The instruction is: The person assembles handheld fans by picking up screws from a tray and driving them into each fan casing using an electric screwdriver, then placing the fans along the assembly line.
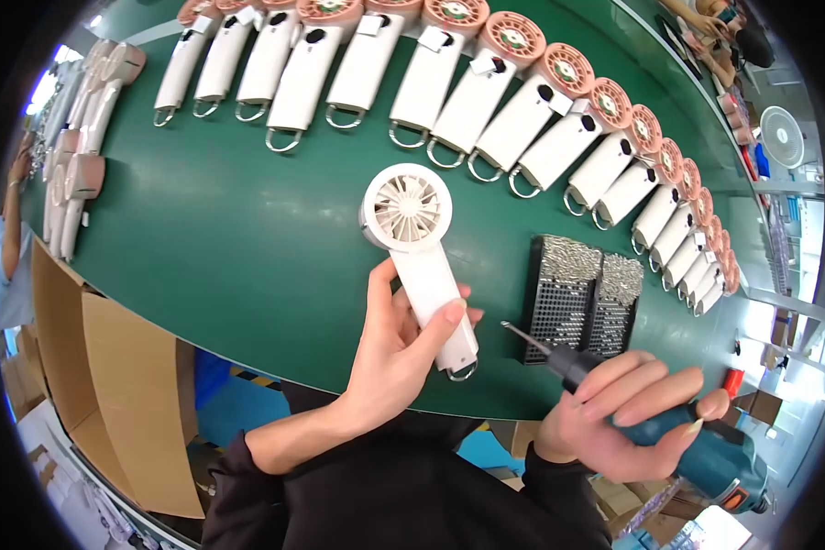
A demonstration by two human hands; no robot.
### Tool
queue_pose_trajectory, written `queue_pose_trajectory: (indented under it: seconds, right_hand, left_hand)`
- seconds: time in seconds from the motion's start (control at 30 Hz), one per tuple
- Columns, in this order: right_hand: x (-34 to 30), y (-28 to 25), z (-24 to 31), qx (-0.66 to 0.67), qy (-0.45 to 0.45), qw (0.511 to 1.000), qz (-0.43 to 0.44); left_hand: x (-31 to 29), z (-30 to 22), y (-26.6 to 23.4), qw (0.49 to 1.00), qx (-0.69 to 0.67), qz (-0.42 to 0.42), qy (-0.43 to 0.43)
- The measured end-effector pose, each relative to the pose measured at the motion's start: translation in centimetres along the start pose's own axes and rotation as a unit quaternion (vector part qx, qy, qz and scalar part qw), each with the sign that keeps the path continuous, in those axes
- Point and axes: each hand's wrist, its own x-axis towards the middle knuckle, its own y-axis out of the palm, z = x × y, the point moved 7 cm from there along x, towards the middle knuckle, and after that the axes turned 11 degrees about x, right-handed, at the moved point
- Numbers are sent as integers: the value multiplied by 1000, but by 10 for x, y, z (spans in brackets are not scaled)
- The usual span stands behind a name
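Note:
A white handheld fan is gripped round its handle by my left hand, its round bladed head pointing away from me and a metal loop at the near end. My right hand is closed on a teal electric screwdriver, whose thin bit points left toward the fan without touching it. Between the fan and the screwdriver, a black screw tray lies on the table, with many small silver screws heaped at its far end and sitting in its holes.
On the green table, a long curved row of white fans with pink heads spans the far side. More fans lie at the left. An open cardboard box stands below the left edge. Other people's arms show at the left and far right.

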Motion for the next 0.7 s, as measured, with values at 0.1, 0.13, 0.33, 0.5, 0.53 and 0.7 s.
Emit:
queue_pose_trajectory:
  seconds: [0.1, 0.13, 0.33, 0.5, 0.53, 0.7]
  right_hand:
    - [-6, -1, 6, -19, -10, 999, 24]
    - [-9, -2, 6, -23, -15, 999, 36]
    - [-19, 3, -2, -89, 6, 994, 56]
    - [-18, 2, -2, -78, 5, 996, 51]
    - [-18, 3, -3, -77, 7, 996, 49]
    - [-20, 3, -11, -85, 26, 994, 58]
  left_hand:
    - [13, 2, 16, 999, -7, 3, 44]
    - [15, 4, 17, 999, -10, 1, 41]
    - [17, 5, 19, 997, -9, -44, 58]
    - [17, 2, 22, 997, 8, -51, 66]
    - [17, 3, 21, 997, 9, -53, 64]
    - [18, 3, 21, 997, 1, -43, 60]
